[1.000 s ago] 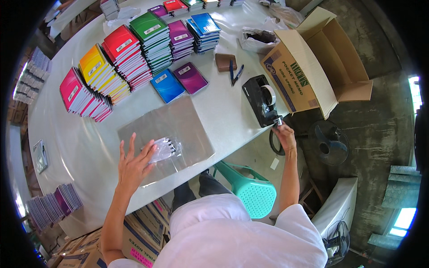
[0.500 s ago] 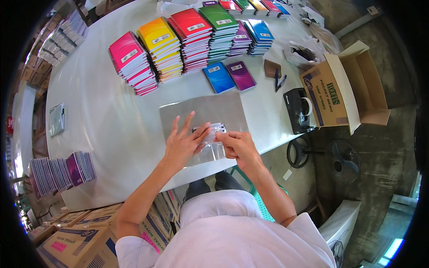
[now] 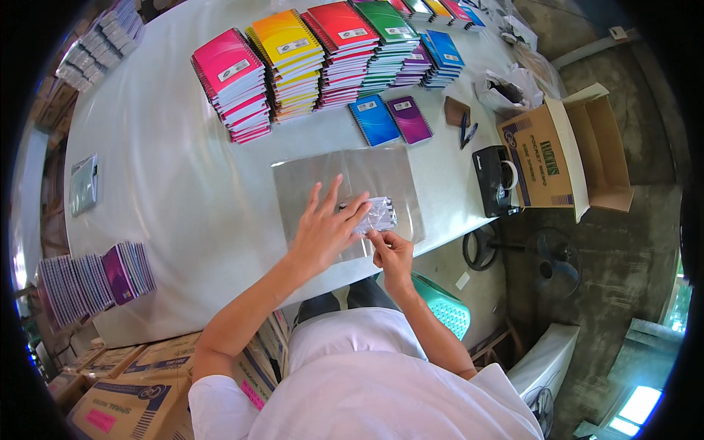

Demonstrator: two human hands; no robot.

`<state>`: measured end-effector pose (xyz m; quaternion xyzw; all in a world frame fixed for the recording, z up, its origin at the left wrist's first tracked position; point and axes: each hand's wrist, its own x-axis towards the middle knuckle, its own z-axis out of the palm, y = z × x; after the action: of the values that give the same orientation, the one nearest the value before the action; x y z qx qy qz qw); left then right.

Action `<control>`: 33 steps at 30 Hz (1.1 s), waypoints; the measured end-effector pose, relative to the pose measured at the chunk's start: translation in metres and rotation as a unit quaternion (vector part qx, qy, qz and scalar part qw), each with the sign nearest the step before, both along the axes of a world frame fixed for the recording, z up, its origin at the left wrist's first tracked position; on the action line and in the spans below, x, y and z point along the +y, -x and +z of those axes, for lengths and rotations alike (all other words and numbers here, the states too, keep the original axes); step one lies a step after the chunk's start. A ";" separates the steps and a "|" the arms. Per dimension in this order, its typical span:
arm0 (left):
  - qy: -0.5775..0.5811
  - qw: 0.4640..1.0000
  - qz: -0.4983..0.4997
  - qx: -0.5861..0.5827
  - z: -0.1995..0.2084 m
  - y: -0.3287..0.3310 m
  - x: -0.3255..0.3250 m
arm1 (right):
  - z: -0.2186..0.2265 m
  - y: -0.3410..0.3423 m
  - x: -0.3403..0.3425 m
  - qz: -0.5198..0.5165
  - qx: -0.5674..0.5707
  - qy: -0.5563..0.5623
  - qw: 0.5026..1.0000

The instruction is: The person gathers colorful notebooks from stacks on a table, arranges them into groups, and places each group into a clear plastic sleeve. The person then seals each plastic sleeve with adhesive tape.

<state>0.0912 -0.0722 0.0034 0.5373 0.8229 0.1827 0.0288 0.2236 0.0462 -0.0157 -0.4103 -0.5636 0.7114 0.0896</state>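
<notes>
A small clear plastic packet (image 3: 380, 213) with white pieces bearing dark marks inside lies on a grey see-through plastic sheet (image 3: 304, 170) near the table's front edge. Across its left side rests my left hand (image 3: 321, 229), fingers stretched and spread, the tips touching the plastic. My right hand (image 3: 394, 256) pinches the packet's near edge between thumb and forefinger, the other fingers curled in. Beyond the sheet lie a blue spiral notebook (image 3: 378, 123) and a purple one (image 3: 411, 120), side by side.
Tall stacks of pink (image 3: 229, 66), yellow (image 3: 284, 40), red (image 3: 339, 26) and green notebooks (image 3: 386, 26) stand at the back. Rightward are a brown wallet (image 3: 456, 111), pens (image 3: 468, 135), a black tape dispenser (image 3: 490, 180) and an open carton (image 3: 539, 158). Bundled notebooks (image 3: 95, 282) stand left.
My right hand has moved from the packet's right side to its near edge. The packet sits further right in view and shows more. The whole view has shifted slightly.
</notes>
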 end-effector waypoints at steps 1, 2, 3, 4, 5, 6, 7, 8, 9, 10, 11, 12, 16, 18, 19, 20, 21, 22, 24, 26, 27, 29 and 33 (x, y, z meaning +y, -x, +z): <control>-0.009 0.998 0.014 -0.058 0.002 0.003 0.006 | -0.006 -0.001 -0.001 -0.005 0.013 -0.012 1.000; -0.015 0.993 0.026 -0.117 0.005 0.008 0.017 | -0.013 -0.004 -0.003 -0.011 0.024 -0.022 0.999; -0.022 0.984 0.043 -0.173 0.007 0.013 0.023 | -0.018 -0.005 -0.005 0.000 0.021 -0.099 0.995; 0.001 0.968 0.033 -0.247 0.001 0.019 0.026 | -0.024 -0.005 -0.007 0.011 0.018 -0.174 0.984; 0.022 0.947 0.025 -0.318 -0.010 0.026 0.029 | -0.030 -0.005 -0.007 0.024 0.017 -0.250 0.968; 0.042 0.921 0.011 -0.387 -0.012 0.028 0.034 | -0.040 -0.008 -0.003 0.077 -0.054 -0.328 0.940; 0.078 0.928 -0.002 -0.365 -0.012 0.027 0.035 | -0.052 -0.013 0.004 0.129 -0.125 -0.401 0.898; 0.117 0.933 -0.019 -0.340 -0.009 0.026 0.036 | -0.059 -0.017 0.007 0.176 -0.196 -0.466 0.845; 0.150 0.937 -0.025 -0.315 -0.008 0.029 0.036 | -0.046 -0.011 0.008 0.233 -0.188 -0.472 0.829; 0.067 0.938 -0.026 -0.339 -0.023 0.032 0.035 | -0.028 -0.007 0.008 0.290 -0.178 -0.478 0.810; -0.014 0.932 -0.021 -0.362 -0.049 0.032 0.026 | -0.008 -0.007 0.003 0.351 -0.167 -0.478 0.788; -0.094 0.919 -0.031 -0.381 -0.050 0.038 0.024 | 0.001 -0.008 -0.003 0.407 -0.116 -0.492 0.761; -0.218 0.746 0.184 -0.602 -0.024 0.057 0.005 | 0.046 0.050 -0.039 0.557 -0.045 -0.718 0.415; -0.320 0.719 0.212 -0.579 -0.039 0.057 -0.006 | 0.038 0.082 -0.040 0.583 -0.123 -0.780 0.191; -0.338 0.703 0.224 -0.584 -0.046 0.054 -0.011 | 0.029 0.093 -0.035 0.627 -0.182 -0.754 0.069; -0.353 0.686 0.239 -0.589 -0.054 0.051 -0.020 | 0.021 0.106 -0.031 0.659 -0.223 -0.711 0.107; -0.355 0.681 0.245 -0.591 -0.062 0.047 -0.033 | 0.018 0.120 -0.028 0.687 -0.259 -0.664 0.143; -0.355 0.677 0.249 -0.595 -0.069 0.042 -0.045 | 0.015 0.134 -0.020 0.710 -0.296 -0.613 0.180; -0.324 0.708 0.257 -0.572 -0.088 0.033 -0.079 | 0.050 0.149 0.036 0.772 -0.149 -0.483 0.385; -0.241 0.777 0.234 -0.532 -0.106 0.025 -0.095 | 0.057 0.123 0.096 0.648 0.022 -0.376 0.662; -0.238 0.797 0.170 -0.528 -0.116 0.020 -0.085 | 0.057 0.111 0.117 0.605 0.086 -0.312 0.728; -0.241 0.836 0.058 -0.488 -0.115 0.012 -0.038 | 0.036 0.087 0.133 0.506 0.163 -0.178 0.828; -0.255 0.821 0.044 -0.509 -0.059 0.012 0.061 | -0.055 0.053 0.146 0.386 0.136 -0.069 0.910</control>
<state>0.0793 -0.0108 -0.0551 0.3194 0.6382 0.6343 0.2974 0.1707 0.1918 -0.0709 -0.0525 -0.7079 0.6989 -0.0882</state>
